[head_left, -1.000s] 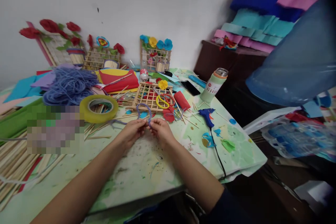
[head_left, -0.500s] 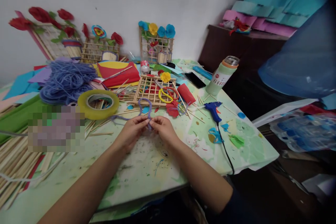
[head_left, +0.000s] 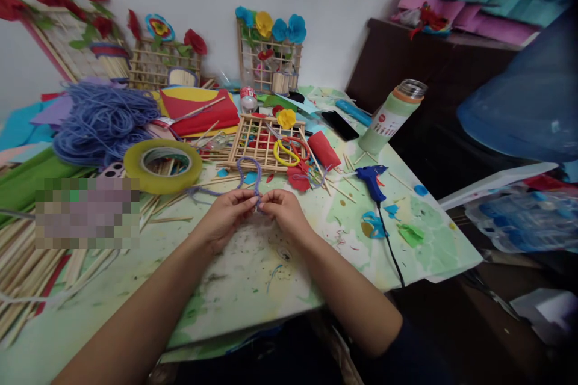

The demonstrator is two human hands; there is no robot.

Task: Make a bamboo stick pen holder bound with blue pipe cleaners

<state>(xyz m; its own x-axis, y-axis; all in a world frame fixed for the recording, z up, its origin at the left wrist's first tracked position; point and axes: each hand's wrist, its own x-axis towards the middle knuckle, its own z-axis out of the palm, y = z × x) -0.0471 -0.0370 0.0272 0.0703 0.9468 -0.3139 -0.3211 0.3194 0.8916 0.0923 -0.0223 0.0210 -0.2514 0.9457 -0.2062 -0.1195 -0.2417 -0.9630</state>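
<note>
My left hand (head_left: pixel 224 216) and my right hand (head_left: pixel 283 213) meet over the paint-stained table (head_left: pixel 253 277), fingertips pinched together. Both grip a strand of blue-purple yarn (head_left: pixel 251 175) that arcs up in a loop just above the fingers. A tail of the strand trails left toward the yellow tape roll (head_left: pixel 163 165). Just beyond the loop lies a bamboo stick grid (head_left: pixel 258 145) with a yellow paper flower and yellow-handled scissors (head_left: pixel 286 153) on it.
A heap of blue yarn (head_left: pixel 102 122) sits at the left. Bamboo sticks (head_left: pixel 27 277) are piled at the near left. A blue glue gun (head_left: pixel 371 181), a green bottle (head_left: pixel 392 115), a phone (head_left: pixel 339 125) and paper scraps lie right. Flower frames (head_left: pixel 270 60) lean against the wall.
The camera has tilted and shifted, so the scene slid slightly. Both hands stay together, still pinching the yarn loop, with only small finger movement.
</note>
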